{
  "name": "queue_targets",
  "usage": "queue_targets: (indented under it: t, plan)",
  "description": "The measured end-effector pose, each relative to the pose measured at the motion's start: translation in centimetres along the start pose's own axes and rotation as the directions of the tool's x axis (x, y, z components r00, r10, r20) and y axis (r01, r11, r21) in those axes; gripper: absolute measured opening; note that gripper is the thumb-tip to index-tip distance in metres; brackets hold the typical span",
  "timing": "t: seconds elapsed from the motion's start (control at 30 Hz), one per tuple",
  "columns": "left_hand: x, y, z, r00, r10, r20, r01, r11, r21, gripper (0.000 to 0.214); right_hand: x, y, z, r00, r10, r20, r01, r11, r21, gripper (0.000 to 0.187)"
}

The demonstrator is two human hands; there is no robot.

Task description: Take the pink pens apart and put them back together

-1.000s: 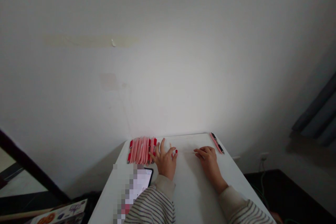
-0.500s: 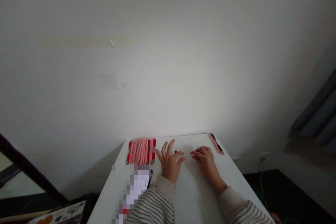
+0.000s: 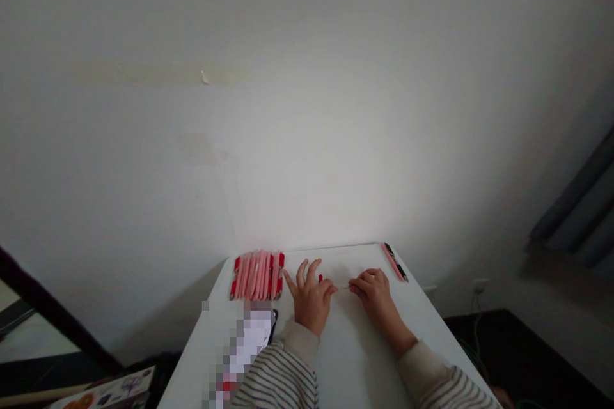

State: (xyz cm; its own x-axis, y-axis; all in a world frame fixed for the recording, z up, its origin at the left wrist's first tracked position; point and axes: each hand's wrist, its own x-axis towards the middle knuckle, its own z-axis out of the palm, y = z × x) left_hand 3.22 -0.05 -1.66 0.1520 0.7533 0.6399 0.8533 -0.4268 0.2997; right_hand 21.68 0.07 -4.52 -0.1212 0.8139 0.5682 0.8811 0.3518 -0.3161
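Note:
Both my hands rest on a white table (image 3: pixel 355 358) near its far edge. My left hand (image 3: pixel 311 297) pinches thumb and forefinger together while its other fingers fan out; a small red piece (image 3: pixel 320 278) shows at its fingers. My right hand (image 3: pixel 377 297) has its fingers curled in a pinch, meeting the left hand's fingertips. Between the two pinches runs a thin pale stick-like thing (image 3: pixel 341 287), too faint to name. A row of several pink pens with red ends (image 3: pixel 258 275) lies just left of my left hand.
A pink and a black pen (image 3: pixel 394 262) lie together at the table's far right corner. A phone (image 3: pixel 261 332) sits by my left sleeve. A white wall stands right behind the table. A printed box (image 3: pixel 112 391) lies on the floor at the left; dark curtains (image 3: pixel 580 211) hang at the right.
My left hand slid right from beside the pink pens toward my right hand. The two hands drew together until their fingertips met around the thin pale thing.

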Motion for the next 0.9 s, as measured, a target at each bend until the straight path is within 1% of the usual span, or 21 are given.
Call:
queue_targets:
  t: [0.13,0.4,0.5,0.6,0.7,0.8,0.9]
  plan:
    - [0.0,0.0,0.0,1.0,0.009,0.028,-0.008,0.999,-0.031,0.013,0.0,-0.5,-0.4,0.999,0.014,-0.034,-0.016,0.999,-0.046,0.017]
    - [0.0,0.1,-0.1,0.998,-0.035,0.054,0.04,0.995,-0.09,0.012,0.0,-1.2,-0.7,0.999,0.011,-0.049,-0.014,0.998,-0.06,0.017]
    - [0.0,0.2,-0.1,0.997,-0.055,0.052,0.06,0.992,-0.108,0.017,0.0,-1.2,-0.7,0.998,-0.004,-0.066,0.0,0.998,-0.055,0.018]
    - [0.0,0.3,-0.1,0.998,-0.05,0.034,0.053,0.996,-0.078,0.017,0.0,-1.0,-0.4,0.998,-0.008,-0.069,0.004,0.999,-0.049,0.015]
    - [-0.1,0.4,0.1,1.0,-0.002,0.018,0.002,1.0,-0.026,0.009,0.0,-0.9,-0.1,0.998,0.005,-0.057,-0.007,0.999,-0.048,0.014]
    - [-0.2,0.4,0.3,0.999,0.046,0.028,-0.046,0.999,0.014,0.006,0.0,-1.0,0.2,1.0,-0.009,-0.025,0.008,0.999,-0.043,0.015]
    - [-0.2,0.2,0.5,0.998,0.05,0.037,-0.052,0.998,0.048,0.004,0.0,-1.1,0.2,0.999,-0.034,0.018,0.035,0.999,-0.029,0.018]
